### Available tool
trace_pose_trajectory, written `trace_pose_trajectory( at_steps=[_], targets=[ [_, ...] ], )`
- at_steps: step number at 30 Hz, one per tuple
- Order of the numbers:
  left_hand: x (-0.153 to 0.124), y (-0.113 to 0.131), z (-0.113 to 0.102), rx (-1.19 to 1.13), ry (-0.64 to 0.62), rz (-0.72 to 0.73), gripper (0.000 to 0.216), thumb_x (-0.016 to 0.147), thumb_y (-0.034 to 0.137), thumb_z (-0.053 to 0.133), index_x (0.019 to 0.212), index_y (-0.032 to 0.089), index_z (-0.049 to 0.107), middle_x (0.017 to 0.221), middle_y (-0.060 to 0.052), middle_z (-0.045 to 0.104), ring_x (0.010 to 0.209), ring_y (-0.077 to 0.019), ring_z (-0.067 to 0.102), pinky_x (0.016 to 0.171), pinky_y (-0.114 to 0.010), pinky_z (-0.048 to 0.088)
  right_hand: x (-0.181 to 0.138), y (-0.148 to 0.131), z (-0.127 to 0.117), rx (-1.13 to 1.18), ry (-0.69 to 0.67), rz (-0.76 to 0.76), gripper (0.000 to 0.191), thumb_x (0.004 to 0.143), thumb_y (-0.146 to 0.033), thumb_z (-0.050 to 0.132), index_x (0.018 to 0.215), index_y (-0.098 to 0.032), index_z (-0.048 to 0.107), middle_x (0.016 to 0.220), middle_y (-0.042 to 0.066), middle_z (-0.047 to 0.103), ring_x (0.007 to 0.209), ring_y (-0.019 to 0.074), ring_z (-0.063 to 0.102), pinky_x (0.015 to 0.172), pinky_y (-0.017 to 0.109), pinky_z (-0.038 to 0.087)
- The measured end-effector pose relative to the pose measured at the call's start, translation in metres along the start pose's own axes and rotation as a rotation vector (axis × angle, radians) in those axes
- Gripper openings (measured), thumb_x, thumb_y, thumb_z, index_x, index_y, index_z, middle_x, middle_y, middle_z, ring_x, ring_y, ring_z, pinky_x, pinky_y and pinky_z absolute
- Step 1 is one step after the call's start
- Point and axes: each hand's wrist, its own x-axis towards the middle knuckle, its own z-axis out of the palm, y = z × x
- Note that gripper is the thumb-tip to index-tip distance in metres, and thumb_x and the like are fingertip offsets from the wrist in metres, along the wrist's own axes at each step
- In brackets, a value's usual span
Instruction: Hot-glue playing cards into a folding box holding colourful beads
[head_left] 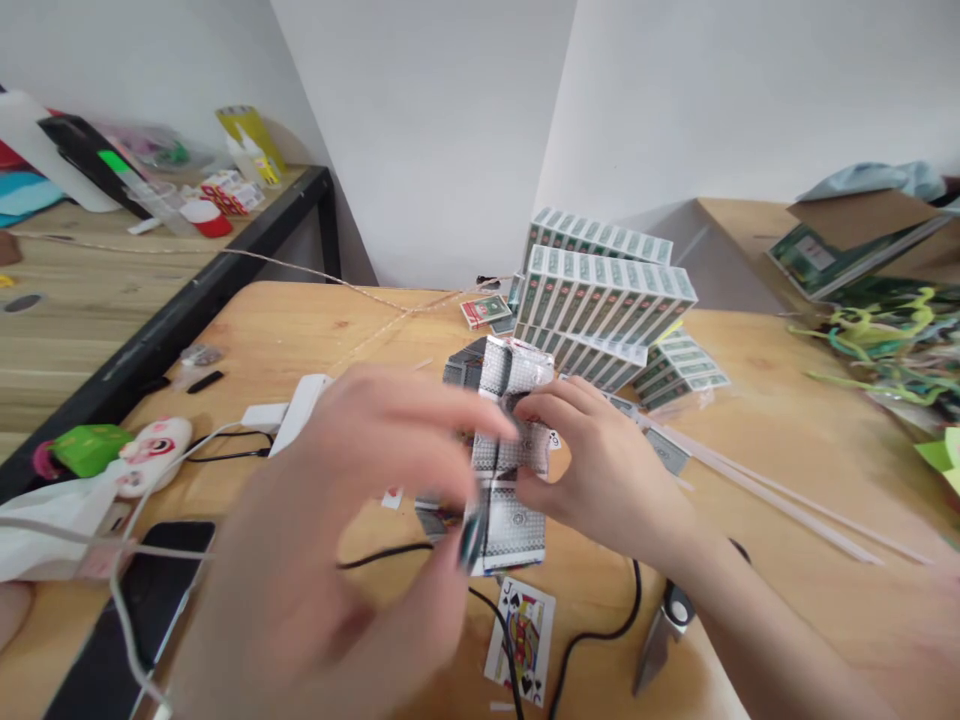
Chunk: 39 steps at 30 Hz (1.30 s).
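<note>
One grey card build (489, 460) on the counter (300, 330), right in front of the stacked card boxes (592, 300). Right hand (604, 460): thumb and fingertips against its side, probably for steadiness, can't tell if clamped. Left hand (307, 530): pretty blurry, thumb and fingers apart, seemingly gripping nothing.

Our blurred left hand (352, 480) sits at eight o'clock, thumb (431, 595) and forefinger (442, 405) parted; our right hand (607, 465), from a forearm (772, 615) at four o'clock, curls its fingers (564, 400) and thumb towards nine.
</note>
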Motion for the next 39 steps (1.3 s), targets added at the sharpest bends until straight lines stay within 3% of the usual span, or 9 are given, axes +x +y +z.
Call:
trace_pose_trajectory(
  at_steps=[2, 3, 6, 12, 17, 22, 25, 31, 39],
  targets=[
    [0.091, 0.034, 0.010, 0.270, -0.106, 0.023, 0.041, 0.077, 0.027, 0.066, 0.115, 0.038, 0.056, 0.131, 0.000, 0.050, 0.119, -0.0323, 0.049, 0.102, -0.054, 0.042, 0.002, -0.002, -0.003, -0.032, -0.019, -0.018, 0.030, 0.065, -0.013, 0.056, 0.094, -0.017, 0.060, 0.093, 0.007, 0.064, 0.091, 0.0243, 0.054, 0.081, 0.038, 0.049],
    [0.123, 0.046, 0.015, 0.432, -0.186, 0.031, 0.038, 0.078, 0.030, 0.065, 0.114, 0.035, 0.056, 0.131, -0.002, 0.047, 0.118, -0.0326, 0.049, 0.101, -0.055, 0.042, 0.003, -0.002, -0.004, -0.047, -0.030, -0.029, 0.030, 0.065, -0.012, 0.056, 0.095, -0.016, 0.060, 0.093, 0.007, 0.064, 0.092, 0.0243, 0.054, 0.081, 0.038, 0.049],
    [0.159, 0.057, 0.027, 0.523, -0.288, -0.030, 0.031, 0.081, 0.036, 0.063, 0.111, 0.031, 0.054, 0.127, -0.003, 0.045, 0.104, -0.0269, 0.057, 0.090, -0.048, 0.050, 0.006, -0.004, -0.006, -0.074, -0.074, -0.049, 0.030, 0.066, -0.011, 0.054, 0.095, -0.015, 0.061, 0.094, 0.008, 0.064, 0.094, 0.0249, 0.053, 0.083, 0.040, 0.049],
    [0.147, 0.040, 0.030, 0.398, -0.312, -0.143, 0.034, 0.081, 0.036, 0.062, 0.114, 0.031, 0.054, 0.122, -0.004, 0.048, 0.087, -0.0197, 0.061, 0.074, -0.037, 0.054, 0.013, -0.004, -0.002, -0.048, -0.105, -0.032, 0.038, 0.068, -0.009, 0.054, 0.104, -0.013, 0.061, 0.101, 0.009, 0.065, 0.099, 0.0256, 0.052, 0.089, 0.043, 0.046],
    [0.155, 0.034, 0.028, 0.300, -0.381, -0.249, 0.044, 0.079, 0.030, 0.063, 0.122, 0.032, 0.054, 0.103, -0.003, 0.062, 0.072, -0.0184, 0.061, 0.058, -0.030, 0.048, 0.020, 0.000, 0.001, -0.003, -0.120, -0.011, 0.039, 0.070, -0.012, 0.057, 0.109, -0.015, 0.062, 0.102, 0.008, 0.067, 0.102, 0.0274, 0.051, 0.088, 0.047, 0.045],
    [0.161, 0.015, 0.026, -0.033, -0.431, -0.411, 0.040, 0.080, 0.027, 0.059, 0.120, 0.028, 0.051, 0.084, 0.000, 0.065, 0.074, -0.0174, 0.062, 0.062, -0.029, 0.048, 0.023, 0.014, 0.005, 0.127, -0.122, -0.014, 0.032, 0.074, -0.020, 0.062, 0.106, -0.018, 0.062, 0.101, 0.007, 0.064, 0.098, 0.0226, 0.055, 0.088, 0.042, 0.046],
    [0.161, 0.009, 0.024, -0.172, -0.462, -0.475, 0.041, 0.081, 0.027, 0.059, 0.121, 0.027, 0.048, 0.089, -0.001, 0.066, 0.080, -0.0178, 0.064, 0.068, -0.030, 0.049, 0.019, 0.019, 0.007, 0.140, -0.141, 0.046, 0.033, 0.078, -0.028, 0.062, 0.110, -0.021, 0.059, 0.102, 0.008, 0.058, 0.094, 0.0209, 0.057, 0.082, 0.039, 0.048],
    [0.156, 0.009, 0.032, -0.159, -0.407, -0.456, 0.042, 0.080, 0.029, 0.061, 0.120, 0.025, 0.051, 0.078, 0.001, 0.062, 0.069, -0.0150, 0.060, 0.058, -0.026, 0.046, 0.011, 0.018, 0.010, 0.340, -0.352, 0.211, 0.034, 0.085, -0.026, 0.050, 0.119, -0.024, 0.043, 0.072, -0.004, 0.055, 0.063, 0.0135, 0.056, 0.062, 0.029, 0.046],
    [0.158, 0.002, 0.043, -0.237, -0.383, -0.499, 0.041, 0.072, 0.028, 0.068, 0.109, 0.022, 0.052, 0.068, 0.005, 0.058, 0.058, -0.0105, 0.053, 0.050, -0.019, 0.038, 0.007, 0.039, 0.028, 0.643, -0.384, 0.237, 0.038, 0.079, -0.022, 0.055, 0.114, -0.024, 0.039, 0.063, -0.010, 0.043, 0.054, 0.0087, 0.046, 0.051, 0.021, 0.038]
  ],
)
